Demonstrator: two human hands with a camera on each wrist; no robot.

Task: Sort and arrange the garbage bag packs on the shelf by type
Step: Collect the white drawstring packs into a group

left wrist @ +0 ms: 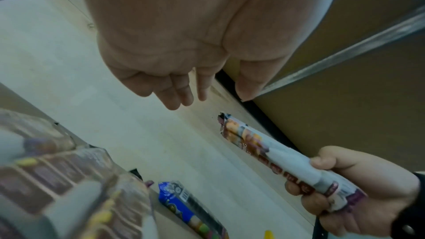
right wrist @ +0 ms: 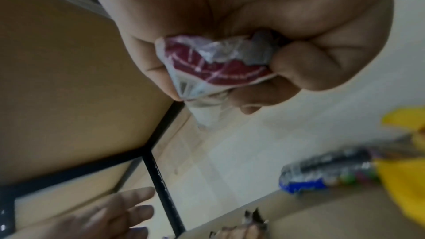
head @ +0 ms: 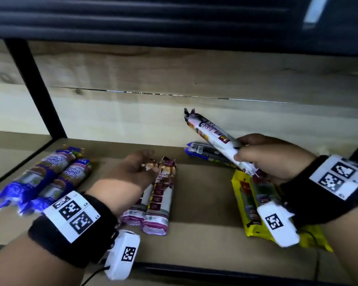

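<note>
My right hand (head: 256, 155) grips a white and maroon drawstring bag roll (head: 213, 137) near its lower end and holds it tilted up above the shelf (head: 205, 203); the same roll (left wrist: 276, 159) shows in the left wrist view, its crumpled end (right wrist: 214, 68) in the right wrist view. My left hand (head: 132, 168) hovers open, fingers relaxed, over the top of two matching maroon rolls (head: 159, 195) lying side by side at the middle. Two blue rolls (head: 46, 178) lie at the left. A dark roll with blue ends (head: 205, 153) lies behind my right hand.
Yellow packs (head: 248, 205) lie at the right under my right wrist. A black upright post (head: 35, 87) stands at the back left, and a wooden back panel (head: 194, 75) closes the shelf. A black front rail (head: 215, 271) edges it.
</note>
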